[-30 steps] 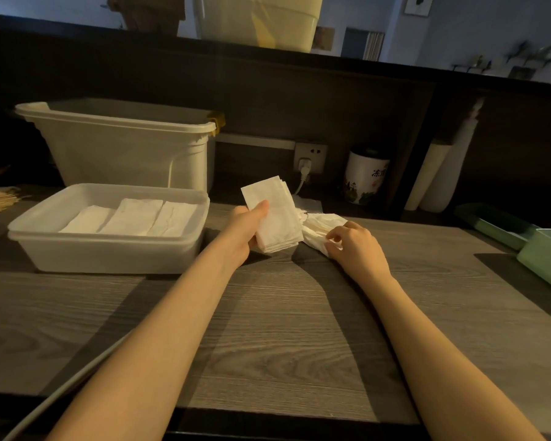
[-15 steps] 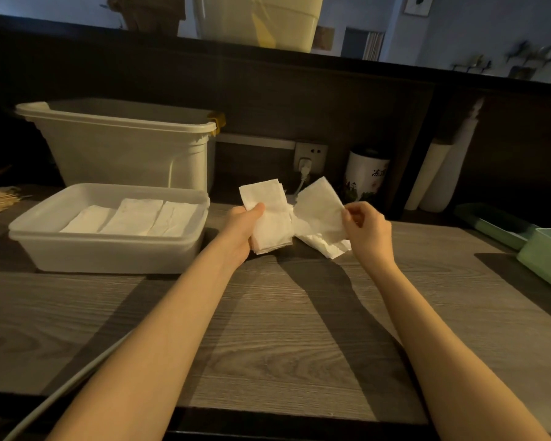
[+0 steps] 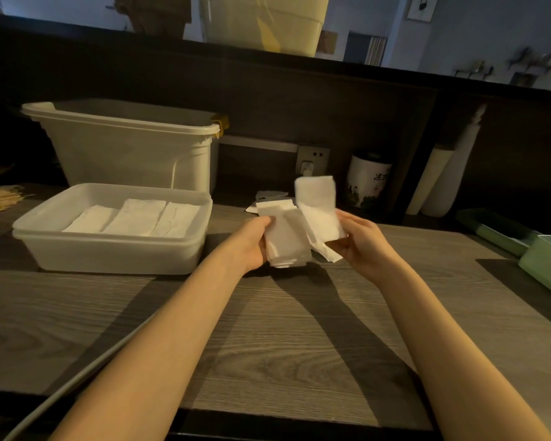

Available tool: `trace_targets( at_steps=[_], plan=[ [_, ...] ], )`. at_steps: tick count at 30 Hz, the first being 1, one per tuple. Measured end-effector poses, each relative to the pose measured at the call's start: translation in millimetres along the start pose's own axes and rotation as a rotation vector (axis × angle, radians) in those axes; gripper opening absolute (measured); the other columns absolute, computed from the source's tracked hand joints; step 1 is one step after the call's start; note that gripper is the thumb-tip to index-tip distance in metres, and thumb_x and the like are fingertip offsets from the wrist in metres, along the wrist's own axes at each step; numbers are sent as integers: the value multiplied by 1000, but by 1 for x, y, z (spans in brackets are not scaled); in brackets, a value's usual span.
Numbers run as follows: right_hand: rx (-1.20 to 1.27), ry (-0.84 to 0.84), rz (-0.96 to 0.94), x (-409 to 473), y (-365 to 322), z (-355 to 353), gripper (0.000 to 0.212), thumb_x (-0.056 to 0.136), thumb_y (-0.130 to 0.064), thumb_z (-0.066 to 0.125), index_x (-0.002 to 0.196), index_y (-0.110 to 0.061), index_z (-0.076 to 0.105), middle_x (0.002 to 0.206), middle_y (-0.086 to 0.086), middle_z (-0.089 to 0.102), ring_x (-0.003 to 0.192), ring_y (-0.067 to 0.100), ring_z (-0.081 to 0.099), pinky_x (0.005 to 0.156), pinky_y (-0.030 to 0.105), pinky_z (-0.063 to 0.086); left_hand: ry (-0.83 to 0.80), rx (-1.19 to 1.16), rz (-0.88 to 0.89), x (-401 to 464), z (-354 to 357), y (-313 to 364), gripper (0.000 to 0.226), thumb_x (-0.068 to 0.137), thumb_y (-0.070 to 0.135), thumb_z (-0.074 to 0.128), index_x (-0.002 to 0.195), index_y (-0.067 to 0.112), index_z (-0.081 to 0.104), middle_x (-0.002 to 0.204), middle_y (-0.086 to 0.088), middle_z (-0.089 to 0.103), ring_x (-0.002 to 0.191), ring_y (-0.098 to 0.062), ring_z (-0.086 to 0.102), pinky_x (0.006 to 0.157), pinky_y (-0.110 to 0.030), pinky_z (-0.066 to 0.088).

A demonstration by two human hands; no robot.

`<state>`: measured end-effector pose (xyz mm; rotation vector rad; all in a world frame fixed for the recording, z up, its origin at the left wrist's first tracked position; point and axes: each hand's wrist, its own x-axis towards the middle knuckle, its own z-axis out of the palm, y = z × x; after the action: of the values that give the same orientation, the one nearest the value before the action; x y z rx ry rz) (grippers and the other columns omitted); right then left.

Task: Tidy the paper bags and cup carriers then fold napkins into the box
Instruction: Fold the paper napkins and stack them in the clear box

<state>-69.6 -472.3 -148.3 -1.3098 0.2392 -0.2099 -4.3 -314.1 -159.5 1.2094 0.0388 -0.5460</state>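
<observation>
My left hand [image 3: 252,241] grips a stack of folded white napkins [image 3: 283,237] just above the wooden counter. Against that stack's right side, my right hand [image 3: 361,241] pinches a single loose napkin [image 3: 318,208] that stands up and curls at its top. A shallow white plastic box [image 3: 109,249] sits to the left of my hands, with three folded napkins [image 3: 134,218] lying side by side in it. Behind my hands a few more white napkins [image 3: 269,195] lie on the counter.
A tall white bin [image 3: 131,151] stands behind the box. A printed jar [image 3: 368,183] and white rolls [image 3: 442,183] stand at the back wall near a socket [image 3: 312,159]. Green trays [image 3: 547,262] sit at the right edge, brown paper items [image 3: 0,198] at far left, and a grey cable [image 3: 77,380] runs bottom left.
My right hand picked a loose napkin up off the counter, lifted it, and brought it in against the stack held in my left hand. The left hand lowered slightly.
</observation>
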Motion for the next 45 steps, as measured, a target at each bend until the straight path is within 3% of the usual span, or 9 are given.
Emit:
trace_targets(
  at_steps=[4,8,13,18,22,27,31,37,45],
  plan=[
    [-77,70,106,4,9,-1,29,99,-22,44,126,-10,46,109,10,58,94,20,62,65,27,58,-75,36,-9,-2,3,-1,27,100,19,37,126,17,45,97,-6,61,85,-20,61,64,-34,52],
    [-84,-37,173,2,4,-1,48,98,-49,32,106,-11,58,86,5,67,80,17,65,60,22,55,-103,45,-22,-5,3,0,25,101,19,36,124,17,46,96,-5,62,83,-18,61,64,-33,53],
    [-383,57,50,2,9,0,41,90,-29,60,126,-11,52,100,3,61,87,16,62,63,22,51,-139,82,-16,-7,6,-1,29,101,21,35,128,18,44,98,-5,60,88,-19,60,68,-35,52],
    [-246,15,-134,1,5,2,28,91,-24,59,117,-16,59,111,6,65,95,20,66,67,29,55,-72,23,-32,-6,10,-4,33,100,26,38,131,18,45,95,-7,60,84,-21,58,65,-37,48],
    [-465,57,-168,4,15,12,36,89,-28,62,123,-19,54,114,3,62,97,18,64,79,33,56,-139,40,-10,-5,14,-7,41,101,41,28,133,22,44,98,-6,62,87,-21,60,69,-38,50],
    [-573,163,-229,7,23,17,46,88,-31,63,130,-21,47,116,0,57,90,10,58,66,19,50,-227,75,3,-2,15,-9,55,95,58,18,137,27,36,107,-6,60,94,-23,60,75,-38,52],
    [-633,195,-249,6,25,21,47,90,-29,61,132,-19,46,125,4,57,94,10,56,64,17,48,-134,184,74,-2,17,-11,42,97,31,44,137,18,37,115,-7,57,103,-24,58,85,-39,51],
    [-687,200,-284,5,28,29,49,96,-34,47,143,-22,34,146,1,36,126,20,43,100,37,44,-24,198,72,-2,19,-13,41,97,22,46,136,15,39,112,-8,58,98,-25,59,82,-41,52],
    [-737,-38,-257,-2,34,35,72,97,-42,42,152,-21,1,156,3,18,138,24,29,110,41,33,32,271,134,-1,19,-17,43,93,26,51,133,18,37,114,-7,52,107,-27,53,93,-45,48]
  ],
)
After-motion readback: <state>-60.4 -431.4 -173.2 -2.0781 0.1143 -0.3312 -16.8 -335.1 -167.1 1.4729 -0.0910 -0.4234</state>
